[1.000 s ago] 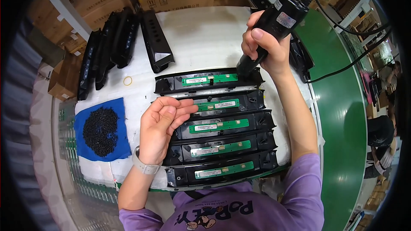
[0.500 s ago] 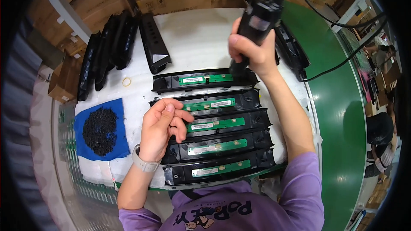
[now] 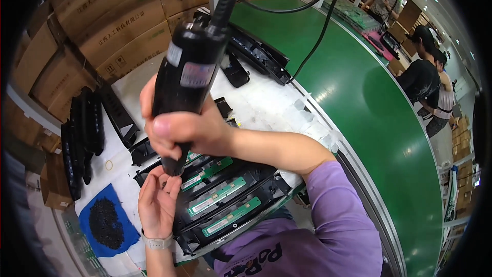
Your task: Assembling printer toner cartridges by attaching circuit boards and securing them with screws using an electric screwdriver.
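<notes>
Electric screwdriver (image 3: 179, 90): solid black, with one white sticker (image 3: 173, 54) and one label (image 3: 198, 74) in red, silver and dark print. Housings (image 3: 267, 192): glossy black. Circuit boards (image 3: 233, 216): green, with white label strips. Screws (image 3: 106, 225): black, on plain blue cloth (image 3: 130, 234). From where I stand, the table covering (image 3: 256, 109) reads white, the adjacent long surface (image 3: 369, 128) glossy green. Cartons (image 3: 115, 20): brown, dark-printed. T-shirt (image 3: 341, 210): purple, dark lettering. Watch strap (image 3: 157, 243): off-white.

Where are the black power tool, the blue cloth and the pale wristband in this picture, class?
Black power tool (image 3: 178, 92), head view: the middle of its body.
Blue cloth (image 3: 129, 233), head view: its bare right side.
Pale wristband (image 3: 157, 243), head view: the middle of its band.
</notes>
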{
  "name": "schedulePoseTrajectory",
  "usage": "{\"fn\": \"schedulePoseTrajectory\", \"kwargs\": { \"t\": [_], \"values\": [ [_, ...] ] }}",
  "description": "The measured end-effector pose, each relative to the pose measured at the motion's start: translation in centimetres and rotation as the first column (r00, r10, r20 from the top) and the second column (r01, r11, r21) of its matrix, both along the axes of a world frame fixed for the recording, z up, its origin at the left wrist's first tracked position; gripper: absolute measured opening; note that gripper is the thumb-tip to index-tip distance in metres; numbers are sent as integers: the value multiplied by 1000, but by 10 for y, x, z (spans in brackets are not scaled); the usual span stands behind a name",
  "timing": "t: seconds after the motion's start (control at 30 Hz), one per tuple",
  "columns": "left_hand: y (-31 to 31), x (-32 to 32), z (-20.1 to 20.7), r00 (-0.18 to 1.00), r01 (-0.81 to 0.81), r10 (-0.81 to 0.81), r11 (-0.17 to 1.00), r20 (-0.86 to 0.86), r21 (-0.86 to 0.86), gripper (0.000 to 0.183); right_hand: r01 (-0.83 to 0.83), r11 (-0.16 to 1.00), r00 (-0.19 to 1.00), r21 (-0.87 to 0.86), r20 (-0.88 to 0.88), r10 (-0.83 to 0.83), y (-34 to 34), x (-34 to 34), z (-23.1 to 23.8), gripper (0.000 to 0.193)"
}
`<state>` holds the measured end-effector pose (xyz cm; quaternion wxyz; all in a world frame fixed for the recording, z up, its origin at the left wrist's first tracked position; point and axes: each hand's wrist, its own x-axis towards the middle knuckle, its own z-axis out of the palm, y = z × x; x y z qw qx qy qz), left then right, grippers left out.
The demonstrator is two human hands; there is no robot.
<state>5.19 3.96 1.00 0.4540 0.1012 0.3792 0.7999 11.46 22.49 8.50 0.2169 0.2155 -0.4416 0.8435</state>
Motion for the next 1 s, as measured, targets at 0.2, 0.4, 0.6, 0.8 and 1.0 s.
{"fn": "schedulePoseTrajectory", "kwargs": {
  "t": [0.2, 0.4, 0.6, 0.8, 1.0],
  "values": [
    [-1, 9, 13, 991, 91, -89, 996, 98, -16, 32, -44, 999, 998, 13, 46, 44, -20, 6, -6, 24],
    [-10, 3, 3, 987, 142, -148, 986, -67, -89, 26, -71, 995, 997, -67, 15, 72, -19, 4, 0, 23],
    [-5, 3, 3, 974, 140, -165, 977, -152, -164, 18, 2, 986, 999, -168, -45, -10, -10, 11, 12, 20],
    [-10, 3, -7, 990, 39, -52, 994, -133, -103, 15, 24, 979, 997, -203, -67, -38, -11, 14, 19, 18],
    [-3, 7, -7, 987, 39, -53, 995, -153, -92, 17, 49, 982, 997, -182, -53, -60, -8, 17, 20, 20]
  ]
}}
